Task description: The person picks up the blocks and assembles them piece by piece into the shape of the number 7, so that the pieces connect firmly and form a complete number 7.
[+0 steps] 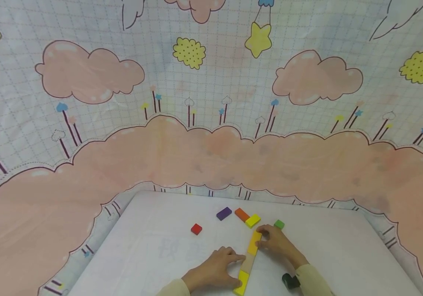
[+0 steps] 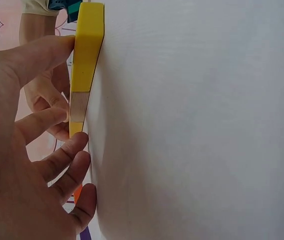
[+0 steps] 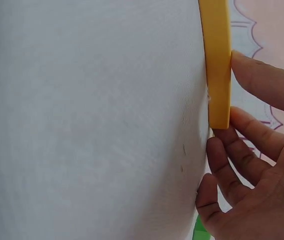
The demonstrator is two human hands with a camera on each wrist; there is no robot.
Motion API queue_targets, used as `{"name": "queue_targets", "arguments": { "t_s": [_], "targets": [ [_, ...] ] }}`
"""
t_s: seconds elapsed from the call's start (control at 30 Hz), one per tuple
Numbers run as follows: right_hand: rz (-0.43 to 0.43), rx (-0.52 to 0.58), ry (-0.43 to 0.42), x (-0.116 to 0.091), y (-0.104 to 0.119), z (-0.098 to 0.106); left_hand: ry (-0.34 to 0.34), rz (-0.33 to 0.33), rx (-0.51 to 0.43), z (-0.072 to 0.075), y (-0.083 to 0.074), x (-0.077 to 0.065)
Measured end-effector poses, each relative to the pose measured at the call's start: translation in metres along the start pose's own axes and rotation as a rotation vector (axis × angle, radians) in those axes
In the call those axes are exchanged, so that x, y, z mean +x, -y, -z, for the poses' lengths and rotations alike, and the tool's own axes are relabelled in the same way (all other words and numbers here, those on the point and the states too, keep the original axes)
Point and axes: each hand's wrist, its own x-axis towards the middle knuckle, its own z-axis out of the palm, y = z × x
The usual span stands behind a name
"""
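Observation:
A line of three flat blocks lies on the white surface: a yellow block (image 1: 244, 281) nearest, a plain wooden block (image 1: 248, 263) in the middle, a deeper yellow block (image 1: 254, 241) farthest. The ends look to be touching. From the left side, my left hand (image 1: 211, 269) touches the near yellow block with its thumb and the wooden block with its index finger. On the other side, my right hand (image 1: 276, 242) has its thumb along the far block's side (image 3: 219, 70) and its index finger by that block's end. The other right fingers are bent beside it.
Beyond the line lie an orange block (image 1: 242, 214), a yellow block (image 1: 253, 221) against it, and a purple block (image 1: 224, 213). A red block (image 1: 196, 229) sits to the left. One green block (image 1: 279, 224) is just behind my right hand. A patterned cloth (image 1: 204, 160) rises behind.

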Motion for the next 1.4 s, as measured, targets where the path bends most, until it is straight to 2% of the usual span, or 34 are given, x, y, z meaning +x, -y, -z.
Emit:
{"name": "queue_targets", "arguments": {
  "t_s": [0.37, 0.67, 0.93, 1.1, 1.4],
  "targets": [
    [0.016, 0.015, 0.008, 0.003, -0.006, 0.002, -0.017, -0.005, 0.023, 0.002, -0.006, 0.008],
    [-0.017, 0.052, 0.010, 0.007, -0.013, 0.002, -0.003, -0.019, 0.014, 0.005, -0.008, 0.018],
    [0.007, 0.075, 0.022, 0.005, -0.013, 0.002, -0.012, -0.009, 0.014, 0.005, -0.008, 0.025],
    [-0.021, 0.074, 0.026, 0.005, -0.013, -0.002, -0.016, -0.021, 0.018, 0.003, -0.006, 0.026],
    [0.000, 0.035, 0.012, 0.004, -0.013, -0.003, -0.030, -0.021, 0.040, 0.005, -0.008, 0.025]
  ]
}}
